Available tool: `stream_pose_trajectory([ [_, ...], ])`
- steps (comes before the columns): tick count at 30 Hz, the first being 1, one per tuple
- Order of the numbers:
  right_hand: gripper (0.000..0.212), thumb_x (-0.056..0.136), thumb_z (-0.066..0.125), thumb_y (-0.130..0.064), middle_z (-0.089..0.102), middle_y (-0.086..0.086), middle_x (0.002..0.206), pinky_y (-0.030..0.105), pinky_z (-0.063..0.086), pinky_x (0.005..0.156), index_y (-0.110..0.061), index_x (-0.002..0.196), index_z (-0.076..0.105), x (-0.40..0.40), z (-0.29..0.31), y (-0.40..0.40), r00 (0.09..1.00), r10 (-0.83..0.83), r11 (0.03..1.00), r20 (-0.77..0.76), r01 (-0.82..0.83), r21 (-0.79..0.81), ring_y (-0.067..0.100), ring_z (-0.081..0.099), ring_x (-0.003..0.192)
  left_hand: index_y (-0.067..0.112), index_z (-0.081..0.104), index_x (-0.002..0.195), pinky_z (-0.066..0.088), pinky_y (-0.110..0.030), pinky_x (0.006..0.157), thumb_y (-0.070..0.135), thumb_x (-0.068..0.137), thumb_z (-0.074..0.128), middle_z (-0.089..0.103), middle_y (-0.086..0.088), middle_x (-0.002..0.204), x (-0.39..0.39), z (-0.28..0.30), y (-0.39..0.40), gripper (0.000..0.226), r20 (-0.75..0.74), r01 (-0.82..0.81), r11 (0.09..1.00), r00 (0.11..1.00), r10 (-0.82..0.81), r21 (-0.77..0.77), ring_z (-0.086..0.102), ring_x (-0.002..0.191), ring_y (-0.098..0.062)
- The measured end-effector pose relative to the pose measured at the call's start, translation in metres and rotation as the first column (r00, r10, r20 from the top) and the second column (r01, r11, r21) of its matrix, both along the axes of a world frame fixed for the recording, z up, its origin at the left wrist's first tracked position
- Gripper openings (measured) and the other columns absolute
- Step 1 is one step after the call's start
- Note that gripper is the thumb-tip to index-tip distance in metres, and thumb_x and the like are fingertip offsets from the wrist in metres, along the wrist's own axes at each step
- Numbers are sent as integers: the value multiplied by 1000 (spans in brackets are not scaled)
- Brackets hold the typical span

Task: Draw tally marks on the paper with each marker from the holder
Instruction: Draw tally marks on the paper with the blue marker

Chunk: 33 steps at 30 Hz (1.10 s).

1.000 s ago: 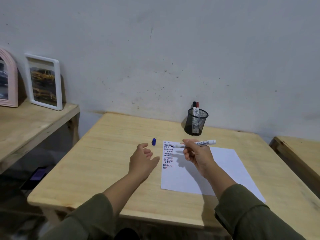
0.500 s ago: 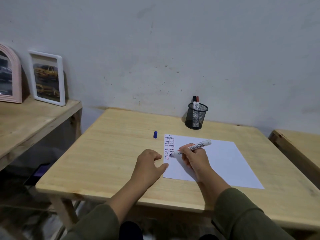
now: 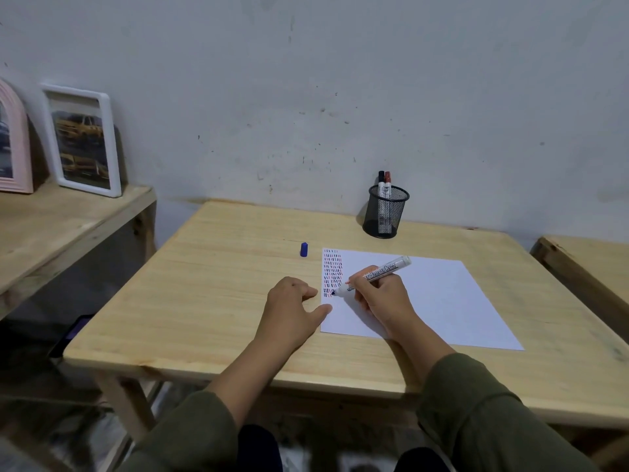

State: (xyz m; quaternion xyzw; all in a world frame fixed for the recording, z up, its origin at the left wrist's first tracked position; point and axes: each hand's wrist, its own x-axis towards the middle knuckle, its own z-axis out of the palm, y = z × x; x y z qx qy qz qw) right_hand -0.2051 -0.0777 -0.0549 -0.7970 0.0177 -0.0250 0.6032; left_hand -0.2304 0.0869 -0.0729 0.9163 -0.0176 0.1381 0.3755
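A white sheet of paper (image 3: 435,294) lies on the wooden table (image 3: 218,287). Rows of short tally marks (image 3: 332,270) in dark and red ink fill its left edge. My right hand (image 3: 384,301) grips a white marker (image 3: 381,272), its blue tip touching the paper just below the marks. My left hand (image 3: 292,311) rests flat on the table, thumb on the paper's left edge, fingers loosely curled. The marker's blue cap (image 3: 304,249) stands on the table left of the paper. A black mesh holder (image 3: 385,212) at the back holds a black and a red marker (image 3: 384,185).
A lower wooden shelf (image 3: 51,229) at the left carries a white picture frame (image 3: 83,141) and a pink one (image 3: 13,144). Another wooden surface (image 3: 592,264) stands at the right. A grey wall runs behind the table. A dark phone-like object (image 3: 73,335) lies below the table's left edge.
My right hand lowered the marker from above the paper's top to the bottom of the tally column, tip now on the sheet. My left hand settled beside the paper's edge.
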Motion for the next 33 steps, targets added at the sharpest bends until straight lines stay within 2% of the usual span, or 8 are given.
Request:
stream_pose_trajectory([
  [20, 17, 84, 56, -17, 60, 3, 61, 25, 40, 56, -6, 78, 68, -1, 3, 0, 1000, -29, 999, 2, 29, -20, 13, 52, 57, 14, 65, 116, 35, -12, 79, 38, 76, 72, 57, 2, 117, 0, 3, 0, 46, -14, -3, 1000, 1000, 3, -8, 46, 89, -2],
  [24, 15, 86, 56, -15, 59, 2, 62, 20, 40, 52, -7, 81, 68, -2, 5, 0, 998, -67, 996, -1, 67, 59, 12, 51, 56, 14, 65, 117, 36, -13, 80, 38, 76, 71, 57, 3, 117, 0, 3, 0, 47, -23, 0, 1000, 1000, 0, -10, 46, 89, -2],
  [28, 17, 85, 58, -10, 53, 1, 52, 20, 40, 43, -9, 70, 64, -2, 11, 1, 994, -102, 942, -44, 111, 316, 8, 45, 42, 15, 66, 114, 37, -13, 80, 37, 76, 71, 59, 3, 115, 1, 3, 1, 44, -29, -2, 1000, 1000, 2, -19, 48, 89, -3],
  [33, 12, 85, 60, -11, 53, 3, 54, 18, 35, 40, -9, 73, 63, 6, 19, -1, 992, -123, 927, -27, 124, 355, 9, 43, 42, 17, 62, 113, 38, -15, 77, 33, 79, 68, 65, 1, 110, 13, 10, 1, 38, -39, -55, 986, 998, 49, -157, 58, 88, -8],
])
